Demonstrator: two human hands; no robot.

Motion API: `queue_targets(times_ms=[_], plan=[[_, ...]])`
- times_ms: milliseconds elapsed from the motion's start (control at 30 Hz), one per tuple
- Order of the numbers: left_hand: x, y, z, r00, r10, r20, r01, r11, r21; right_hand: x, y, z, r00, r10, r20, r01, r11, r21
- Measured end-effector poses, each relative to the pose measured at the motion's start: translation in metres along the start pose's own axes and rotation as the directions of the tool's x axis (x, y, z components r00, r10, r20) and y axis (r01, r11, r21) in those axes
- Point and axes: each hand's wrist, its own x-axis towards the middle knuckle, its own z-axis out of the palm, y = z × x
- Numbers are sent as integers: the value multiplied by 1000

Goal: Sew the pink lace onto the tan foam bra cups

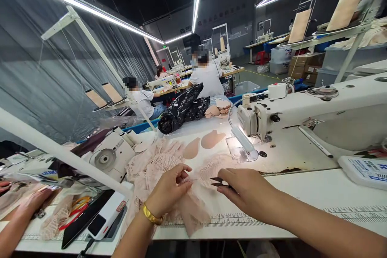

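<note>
Head view: near the tabletop's (302, 193) front edge, my left hand (169, 189) pinches pink lace fabric (157, 161) taut, while my right hand (244, 191) grips small thread snips (219, 182), blades pointed at the pinched edge for trimming.

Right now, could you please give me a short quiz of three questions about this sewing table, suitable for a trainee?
1. True or false: the right hand holds small dark thread snips.
2. What does the left hand pinch? A) pink lace fabric B) a phone C) a spool
3. Which wrist wears the gold bracelet?

Key: 1 true; 2 A; 3 left.
</note>
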Motion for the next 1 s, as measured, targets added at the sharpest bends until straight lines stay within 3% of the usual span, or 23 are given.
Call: queue_targets(times_ms=[167,333,700,1000], plan=[[-13,5,-5,980,-24,196,102,911,-400,17,-12,11,997,-69,17,70,992,-109],[-17,-4,-6,973,-77,216,196,769,-609,18,-19,19,993,-71,98,85,985,-151],[-18,-10,-4,977,-85,198,201,689,-697,32,-24,32,994,-76,75,90,974,-206],[-17,-13,-5,980,-92,178,187,737,-649,37,-23,39,994,-93,51,102,968,-229]])
